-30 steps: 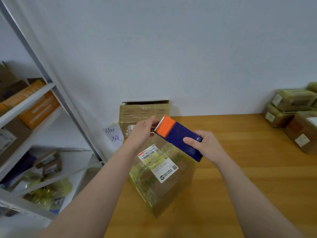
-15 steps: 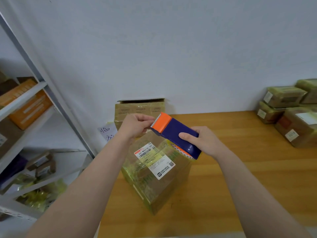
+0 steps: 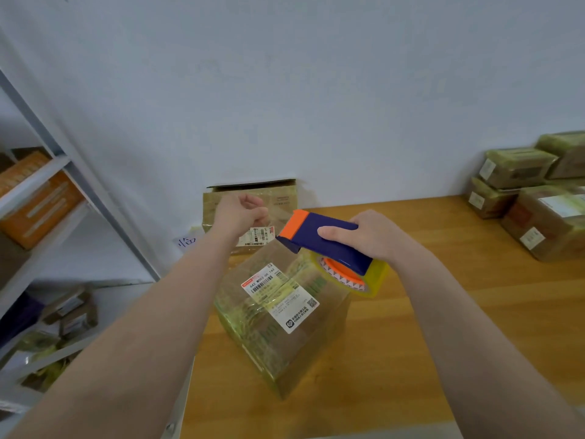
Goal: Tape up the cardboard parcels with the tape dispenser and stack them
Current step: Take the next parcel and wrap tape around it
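A cardboard parcel [image 3: 285, 331] wrapped in clear tape, with a white label on top, sits on the wooden table [image 3: 474, 312] in front of me. My right hand [image 3: 373, 236] grips a blue and orange tape dispenser [image 3: 323, 239] just above the parcel's far corner, its yellowish tape roll [image 3: 351, 277] showing underneath. My left hand [image 3: 240, 213] pinches the free end of the clear tape, drawn out to the left of the dispenser's orange nose.
A second cardboard box [image 3: 253, 210] stands against the wall behind the parcel. Several taped parcels [image 3: 531, 198] are stacked at the table's far right. A metal shelf rack [image 3: 47, 198] with orange boxes stands at the left.
My left hand has pulled away to the left with the tape end, opening a gap from the dispenser. The right hand has tipped the dispenser so the roll shows.
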